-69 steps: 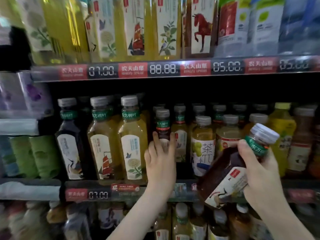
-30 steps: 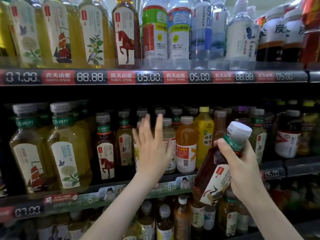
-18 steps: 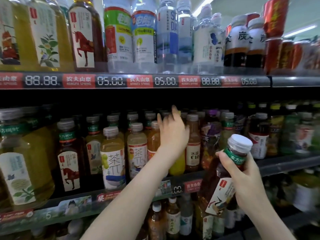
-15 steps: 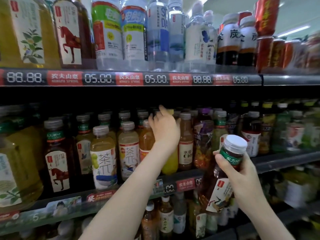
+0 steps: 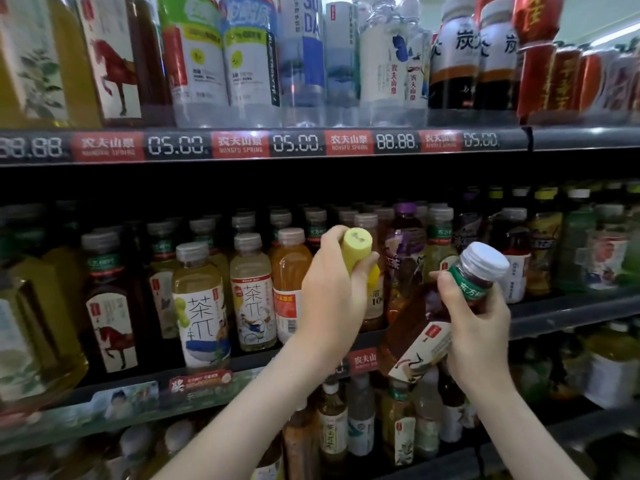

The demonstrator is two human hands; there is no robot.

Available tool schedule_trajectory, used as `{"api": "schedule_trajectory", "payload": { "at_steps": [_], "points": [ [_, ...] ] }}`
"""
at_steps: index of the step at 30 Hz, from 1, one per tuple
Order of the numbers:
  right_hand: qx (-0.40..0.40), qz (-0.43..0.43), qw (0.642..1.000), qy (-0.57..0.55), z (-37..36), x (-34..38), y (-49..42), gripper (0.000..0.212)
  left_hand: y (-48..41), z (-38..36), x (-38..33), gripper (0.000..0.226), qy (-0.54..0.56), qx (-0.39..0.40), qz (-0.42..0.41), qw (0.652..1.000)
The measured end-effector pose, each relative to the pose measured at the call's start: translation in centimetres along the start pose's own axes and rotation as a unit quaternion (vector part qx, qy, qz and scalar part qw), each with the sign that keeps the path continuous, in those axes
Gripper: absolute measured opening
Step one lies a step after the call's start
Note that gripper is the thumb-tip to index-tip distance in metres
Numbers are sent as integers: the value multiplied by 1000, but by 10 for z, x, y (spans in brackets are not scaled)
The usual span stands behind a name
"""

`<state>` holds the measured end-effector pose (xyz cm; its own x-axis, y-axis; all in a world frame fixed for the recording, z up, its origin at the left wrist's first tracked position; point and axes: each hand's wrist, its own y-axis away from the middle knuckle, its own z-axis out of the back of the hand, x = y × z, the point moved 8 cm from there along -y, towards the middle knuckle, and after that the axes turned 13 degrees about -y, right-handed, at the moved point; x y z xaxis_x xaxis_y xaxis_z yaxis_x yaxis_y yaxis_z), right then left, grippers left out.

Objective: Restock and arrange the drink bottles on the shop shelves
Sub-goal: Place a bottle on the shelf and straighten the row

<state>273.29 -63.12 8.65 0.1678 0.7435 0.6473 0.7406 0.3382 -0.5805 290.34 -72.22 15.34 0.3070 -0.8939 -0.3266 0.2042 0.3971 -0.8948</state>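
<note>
Left hand (image 5: 334,296) grips yellow-capped bottle (image 5: 358,249); right hand (image 5: 479,327) holds tilted tea bottle (image 5: 436,320)

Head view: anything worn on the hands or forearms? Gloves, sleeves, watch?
Nothing worn. The left hand and right hand are bare, with no gloves, rings or wristbands visible. The left forearm and right forearm are bare to the frame edge, with no sleeves in view.

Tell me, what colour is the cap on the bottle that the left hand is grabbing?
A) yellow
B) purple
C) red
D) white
A: the left hand grips the yellow-capped bottle at its neck, while the white-capped bottle is in the right hand.
</note>
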Motion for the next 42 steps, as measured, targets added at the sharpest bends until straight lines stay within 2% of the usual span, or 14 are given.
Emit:
{"api": "schedule_trajectory", "payload": {
  "at_steps": [4,8,16,19,23,26,31,33,35,37,39,40,42],
  "points": [
    [-3,6,1000,-24,-14,-12,-1,45,-16,55,4,25,76,-110,15,991],
    [3,26,999,-37,-37,-20,-10,30,-13,107,13,13,142,-181,35,973],
    [103,81,988,80,-102,-46,-27,22,10,137,67,19,157,-109,148,970],
    [150,67,973,159,-122,-67,-30,28,17,142,84,22,164,-95,182,965],
    [129,65,960,239,-131,-80,-35,44,23,147,100,27,186,-74,210,957],
    [128,49,952,275,-132,-83,-41,63,25,143,105,27,196,-45,212,956],
    [143,72,892,423,-136,-72,-33,70,29,122,110,24,227,8,220,949],
    [141,51,892,427,-128,-65,-16,82,30,107,110,23,249,26,227,941],
    [165,5,906,389,-117,-54,9,86,32,90,104,23,262,43,225,937],
    [254,-46,914,313,-113,-38,40,77,35,72,90,22,262,62,209,940],
    [363,-130,883,269,-108,-22,76,71,41,53,67,22,265,82,195,941],
    [395,-175,863,262,-100,-17,89,78,45,44,54,21,270,88,191,940],
    [400,-218,852,257,-73,-9,100,97,50,25,24,20,285,99,190,934]
  ]
}}
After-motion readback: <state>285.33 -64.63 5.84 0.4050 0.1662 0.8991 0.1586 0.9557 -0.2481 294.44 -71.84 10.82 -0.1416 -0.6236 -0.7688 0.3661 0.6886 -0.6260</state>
